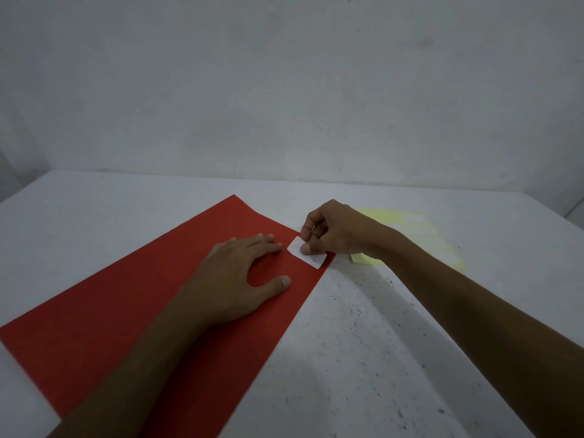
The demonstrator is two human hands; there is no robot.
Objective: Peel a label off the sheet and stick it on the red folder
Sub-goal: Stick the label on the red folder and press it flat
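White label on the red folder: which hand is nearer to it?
Right. The right hand has its fingers on the white label. The left hand lies flat on the red folder beside it, not touching.

You see a matt red card folder point(126, 327), a small white paper label point(311, 259) with handwriting, a pale yellow glossy-looking backing sheet point(423, 229), and a rough, speckled white table point(363, 343).
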